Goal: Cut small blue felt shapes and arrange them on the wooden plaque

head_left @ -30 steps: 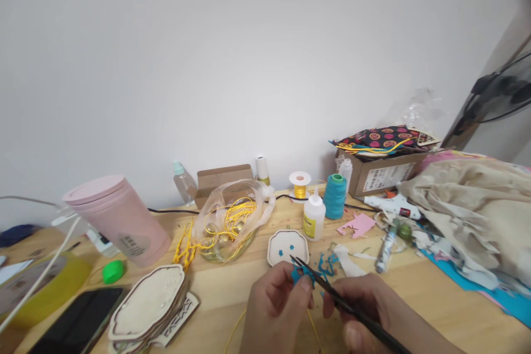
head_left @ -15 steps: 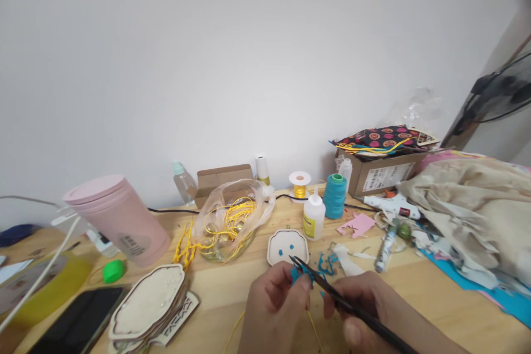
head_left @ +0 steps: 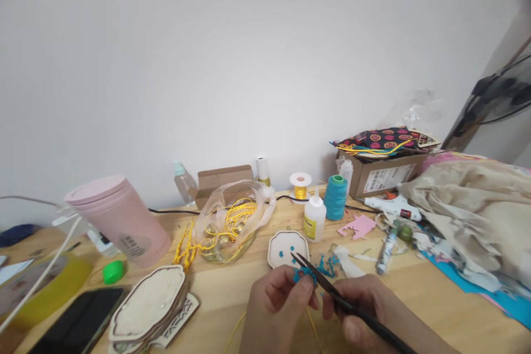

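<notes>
My left hand (head_left: 279,304) pinches a small cut piece of blue sheet (head_left: 304,275) between thumb and fingertips. In my right hand (head_left: 369,310) are black tweezers (head_left: 332,287), held like a pen, their pointed tips close together beside the blue piece. Just beyond the tips lies a pale scalloped plaque (head_left: 276,261) with a dark rim. Several tiny blue bits (head_left: 281,254) sit on it. Blue offcuts (head_left: 329,264) are scattered to its right. A thin yellow cord (head_left: 314,329) passes beneath my hands. Whether the tips touch the blue piece, I cannot tell.
Behind the plaque stand a glue bottle (head_left: 315,218) and a blue thread cone (head_left: 335,199). A plastic bag (head_left: 232,221) of yellow cord, stacked plaques (head_left: 147,301), a phone (head_left: 78,321) and a pink tumbler (head_left: 120,221) fill the left. A glue gun (head_left: 392,207) and fabric (head_left: 477,199) lie right.
One more tiny blue bit shows on the plaque. The blue piece has turned slightly in my left fingers, and the tweezers have shifted a little. Both hands stay in nearly the same place.
</notes>
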The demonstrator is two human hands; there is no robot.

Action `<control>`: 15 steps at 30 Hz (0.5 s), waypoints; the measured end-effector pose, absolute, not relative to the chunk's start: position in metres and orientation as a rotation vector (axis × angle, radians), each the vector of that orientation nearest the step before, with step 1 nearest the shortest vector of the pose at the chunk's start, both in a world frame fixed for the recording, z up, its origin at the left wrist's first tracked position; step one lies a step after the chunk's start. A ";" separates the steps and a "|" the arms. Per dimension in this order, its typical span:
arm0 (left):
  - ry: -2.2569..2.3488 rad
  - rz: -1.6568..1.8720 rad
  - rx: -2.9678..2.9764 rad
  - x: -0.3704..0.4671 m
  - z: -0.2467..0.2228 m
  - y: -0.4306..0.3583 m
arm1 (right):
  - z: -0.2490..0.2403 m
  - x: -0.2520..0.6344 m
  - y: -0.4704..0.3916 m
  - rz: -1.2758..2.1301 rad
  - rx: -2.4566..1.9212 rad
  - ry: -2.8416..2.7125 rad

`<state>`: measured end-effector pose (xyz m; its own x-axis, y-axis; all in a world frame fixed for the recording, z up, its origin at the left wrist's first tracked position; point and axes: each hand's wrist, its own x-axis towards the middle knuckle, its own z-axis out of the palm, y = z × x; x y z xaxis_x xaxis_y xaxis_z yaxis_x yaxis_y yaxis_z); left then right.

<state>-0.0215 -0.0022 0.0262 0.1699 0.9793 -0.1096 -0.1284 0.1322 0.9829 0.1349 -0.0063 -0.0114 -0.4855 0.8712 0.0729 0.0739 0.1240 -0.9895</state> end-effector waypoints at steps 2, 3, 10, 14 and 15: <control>1.035 1.056 1.089 -0.021 0.027 -0.002 | -0.015 0.134 -0.006 1.452 -0.895 -1.675; 1.029 1.053 1.085 -0.021 0.027 -0.002 | -0.017 0.133 -0.006 1.457 -0.882 -1.665; 0.956 1.085 1.011 -0.017 0.022 -0.002 | -0.015 0.131 -0.008 1.445 -0.888 -1.648; 0.910 1.072 1.008 -0.016 0.017 -0.002 | -0.008 0.130 -0.010 1.496 -0.951 -1.654; 0.905 1.071 1.013 -0.016 0.017 -0.002 | -0.006 0.131 -0.010 1.496 -0.959 -1.659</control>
